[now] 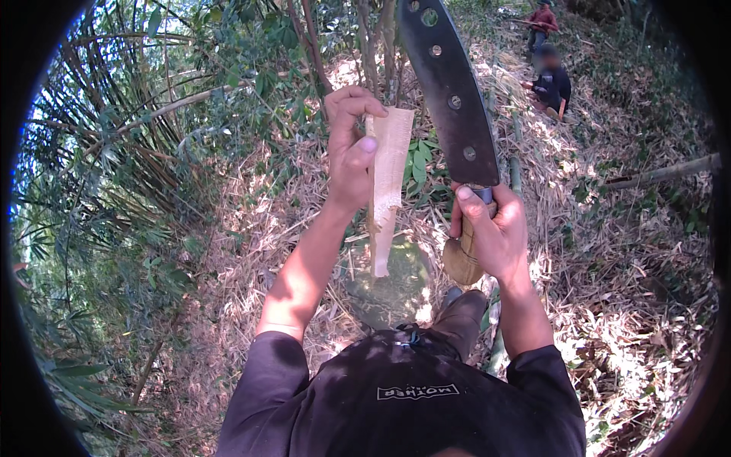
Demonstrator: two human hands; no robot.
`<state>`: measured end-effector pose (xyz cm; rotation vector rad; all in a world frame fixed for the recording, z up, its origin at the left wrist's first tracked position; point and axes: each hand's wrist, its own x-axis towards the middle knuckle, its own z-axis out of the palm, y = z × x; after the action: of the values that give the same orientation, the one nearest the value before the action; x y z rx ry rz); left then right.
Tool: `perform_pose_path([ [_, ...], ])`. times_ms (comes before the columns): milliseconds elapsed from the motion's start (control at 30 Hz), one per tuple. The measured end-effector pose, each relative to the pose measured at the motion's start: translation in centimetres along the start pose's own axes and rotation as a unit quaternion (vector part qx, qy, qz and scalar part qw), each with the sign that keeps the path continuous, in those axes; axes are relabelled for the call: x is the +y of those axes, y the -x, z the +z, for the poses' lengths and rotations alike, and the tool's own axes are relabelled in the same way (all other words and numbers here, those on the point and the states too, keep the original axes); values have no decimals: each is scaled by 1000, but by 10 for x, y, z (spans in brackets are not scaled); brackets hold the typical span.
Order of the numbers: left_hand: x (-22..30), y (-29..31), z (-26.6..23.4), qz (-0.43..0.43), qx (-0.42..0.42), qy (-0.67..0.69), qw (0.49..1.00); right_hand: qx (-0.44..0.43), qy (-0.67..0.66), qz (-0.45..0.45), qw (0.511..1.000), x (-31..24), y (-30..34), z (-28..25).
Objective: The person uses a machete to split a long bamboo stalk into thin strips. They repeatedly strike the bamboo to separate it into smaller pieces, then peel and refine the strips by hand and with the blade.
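Note:
My left hand [352, 145] is closed around the upper part of a pale split piece of wood [390, 160]. The piece stands nearly upright, wider at the top, and narrows to a ragged lower end. In my right hand [499, 228] is a big machete, its wooden handle [463, 259] wrapped by my fingers. The dark, broad machete blade [451, 99] points up and away, with a row of round holes along it; its tip runs out of the picture's top edge. Blade and wood are apart, side by side.
Dry leaves and stalks [609, 305] cover the ground. A flat greenish stone [388, 286] lies below the wood. Bamboo clumps [106, 145] stand at the left, thin trunks [369, 46] ahead. A pole [662, 174] lies at the right. Two people [552, 80] are farther off, upper right.

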<state>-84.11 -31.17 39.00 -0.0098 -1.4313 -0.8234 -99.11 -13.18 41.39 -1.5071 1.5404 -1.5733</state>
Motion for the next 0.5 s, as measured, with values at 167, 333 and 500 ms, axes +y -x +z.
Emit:
perform_pose_path([
  [167, 5, 2, -2, -55, -69, 165, 982, 14, -29, 11, 999, -4, 1, 8],
  [333, 13, -4, -7, -33, -137, 99, 985, 25, -53, 37, 998, -3, 9, 3],
  [500, 35, -21, -3, 29, -163, -221, 961, 44, -49, 55, 996, 6, 19, -4],
])
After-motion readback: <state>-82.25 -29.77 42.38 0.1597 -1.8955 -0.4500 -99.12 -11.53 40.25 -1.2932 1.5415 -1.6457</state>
